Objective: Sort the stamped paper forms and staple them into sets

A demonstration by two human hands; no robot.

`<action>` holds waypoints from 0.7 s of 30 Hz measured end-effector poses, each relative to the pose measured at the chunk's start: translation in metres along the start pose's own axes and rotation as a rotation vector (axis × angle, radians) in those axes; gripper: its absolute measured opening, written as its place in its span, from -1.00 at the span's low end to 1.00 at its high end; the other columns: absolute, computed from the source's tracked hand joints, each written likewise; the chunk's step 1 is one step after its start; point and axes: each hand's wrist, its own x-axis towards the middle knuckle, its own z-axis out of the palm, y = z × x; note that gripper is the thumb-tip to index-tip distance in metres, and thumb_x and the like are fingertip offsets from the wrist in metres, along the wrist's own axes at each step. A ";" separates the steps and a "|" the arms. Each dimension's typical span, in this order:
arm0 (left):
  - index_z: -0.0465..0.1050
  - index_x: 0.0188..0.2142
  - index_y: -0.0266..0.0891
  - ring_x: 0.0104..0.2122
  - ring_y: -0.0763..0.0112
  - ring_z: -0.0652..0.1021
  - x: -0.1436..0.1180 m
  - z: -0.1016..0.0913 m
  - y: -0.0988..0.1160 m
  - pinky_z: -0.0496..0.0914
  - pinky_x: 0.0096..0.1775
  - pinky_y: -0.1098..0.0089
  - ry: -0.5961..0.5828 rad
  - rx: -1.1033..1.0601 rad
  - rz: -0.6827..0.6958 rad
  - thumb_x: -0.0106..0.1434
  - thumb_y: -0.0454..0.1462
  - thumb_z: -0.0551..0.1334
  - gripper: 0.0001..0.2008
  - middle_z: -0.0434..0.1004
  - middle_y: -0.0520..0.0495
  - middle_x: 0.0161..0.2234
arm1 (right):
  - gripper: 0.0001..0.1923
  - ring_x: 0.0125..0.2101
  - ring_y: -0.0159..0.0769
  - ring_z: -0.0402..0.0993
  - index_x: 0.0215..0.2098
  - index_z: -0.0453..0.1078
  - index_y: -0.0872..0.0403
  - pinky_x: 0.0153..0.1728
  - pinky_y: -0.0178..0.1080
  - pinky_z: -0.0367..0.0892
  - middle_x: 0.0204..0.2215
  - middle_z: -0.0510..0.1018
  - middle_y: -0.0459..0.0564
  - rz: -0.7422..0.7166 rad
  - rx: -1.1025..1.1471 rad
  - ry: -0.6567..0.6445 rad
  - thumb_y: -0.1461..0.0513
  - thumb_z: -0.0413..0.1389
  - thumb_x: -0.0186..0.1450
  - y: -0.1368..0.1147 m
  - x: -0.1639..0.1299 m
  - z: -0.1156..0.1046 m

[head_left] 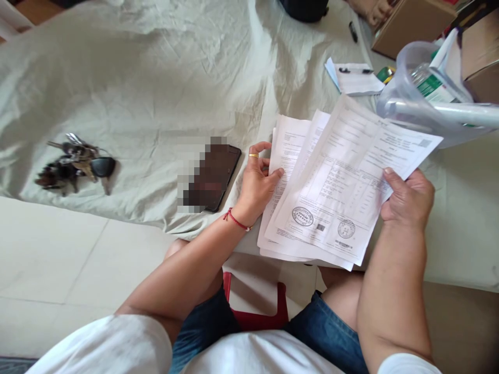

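Note:
Several printed sheets of paper (pixel 331 176) are fanned out between my two hands, over the near edge of the cloth-covered table. The top sheet carries a table of text, two round stamps and a barcode. My left hand (pixel 259 179), with a ring and a red string bracelet, grips the left edge of the lower sheets, thumb on top. On the other side, my right hand (pixel 409 195) pinches the right edge of the top sheet, its thumb on the print and its fingers hidden beneath. Left of my left hand lies a dark phone (pixel 218 179), partly blurred out.
A bunch of keys (pixel 78 163) rests on the cloth (pixel 156 93) at left. At the right stand a clear plastic container (pixel 405 104) with rolled paper and cardboard boxes (pixel 413 26). A small notepad (pixel 356 80) with pens lies behind the sheets. Part of another person's hand or foot (pixel 374 10) shows at top right.

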 end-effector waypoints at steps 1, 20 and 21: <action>0.48 0.07 -0.05 -0.35 0.36 0.54 0.000 0.000 0.001 0.38 -0.27 0.38 -0.006 0.028 0.014 0.25 -0.33 0.45 -0.58 0.53 0.09 -0.31 | -0.53 -0.24 -0.17 0.73 -0.23 0.79 0.02 0.25 0.20 0.64 -0.21 0.83 -0.05 0.007 -0.008 -0.011 0.21 0.55 -0.17 0.000 -0.001 0.001; 0.38 -0.24 -0.12 -0.42 0.37 0.30 -0.004 0.006 0.009 0.21 -0.32 0.34 -0.001 0.272 0.004 0.52 -0.39 0.27 -0.81 0.29 0.10 -0.42 | -0.66 -0.43 -0.30 0.60 -0.41 0.67 0.04 -0.19 -0.12 0.67 -0.40 0.77 -0.10 0.044 -0.121 -0.051 0.13 0.56 -0.13 0.001 -0.005 0.002; 0.36 -0.23 -0.11 -0.42 0.36 0.29 -0.004 0.006 0.009 0.20 -0.32 0.34 0.001 0.278 -0.009 0.53 -0.39 0.26 -0.81 0.28 0.10 -0.42 | -0.67 -0.46 -0.32 0.55 -0.45 0.65 0.03 -0.27 -0.15 0.64 -0.45 0.73 -0.11 0.034 -0.144 -0.022 0.12 0.55 -0.14 0.001 -0.002 -0.001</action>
